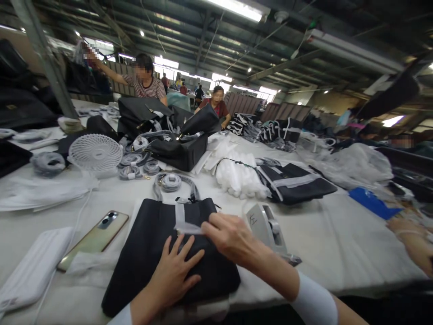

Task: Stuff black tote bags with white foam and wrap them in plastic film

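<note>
A black handbag (142, 253) lies flat on the table before me, its wrapped handle (194, 187) pointing away. My left hand (177, 266) rests on the bag's front with fingers spread. Between the thumb and fingers of my right hand (230, 234) is the end of a translucent strip (188, 229), which looks like tape or film. That strip runs from the upper middle of the bag, where a pale band (180, 212) crosses its top edge. A coiled, wrapped strap (170, 182) sits inside the handle loop.
A grey tape dispenser (267, 228) stands right of the bag. On the left are a phone (96, 237), a white power-bank-like block (35, 268) and a small fan (95, 153). Black bags (182, 146) and white padding (238, 176) lie beyond. A co-worker's arm (414, 241) reaches in at right.
</note>
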`<action>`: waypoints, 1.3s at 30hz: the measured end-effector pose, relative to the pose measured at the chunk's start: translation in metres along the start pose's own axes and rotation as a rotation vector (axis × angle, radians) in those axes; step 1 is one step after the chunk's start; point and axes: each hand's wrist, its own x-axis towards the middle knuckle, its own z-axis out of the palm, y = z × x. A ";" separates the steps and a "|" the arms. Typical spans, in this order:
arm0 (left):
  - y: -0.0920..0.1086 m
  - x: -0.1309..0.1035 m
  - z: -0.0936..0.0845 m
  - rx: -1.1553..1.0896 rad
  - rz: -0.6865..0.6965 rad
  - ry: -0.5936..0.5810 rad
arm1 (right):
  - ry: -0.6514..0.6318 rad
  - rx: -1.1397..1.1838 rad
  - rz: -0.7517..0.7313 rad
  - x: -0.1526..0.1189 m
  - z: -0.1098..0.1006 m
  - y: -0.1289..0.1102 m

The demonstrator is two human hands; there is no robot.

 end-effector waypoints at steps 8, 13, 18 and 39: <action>0.003 0.001 0.019 -0.120 -0.197 -0.193 | -0.194 0.548 -0.209 0.041 0.116 -0.042; -0.003 0.005 0.008 -0.167 -0.078 -0.164 | -0.118 0.803 0.080 0.038 0.168 -0.040; -0.009 -0.003 -0.010 -0.163 0.037 -0.102 | -0.034 0.979 0.199 0.035 0.162 -0.034; -0.025 -0.062 -0.037 -0.195 -0.269 0.333 | 0.023 0.850 0.247 0.058 0.179 -0.056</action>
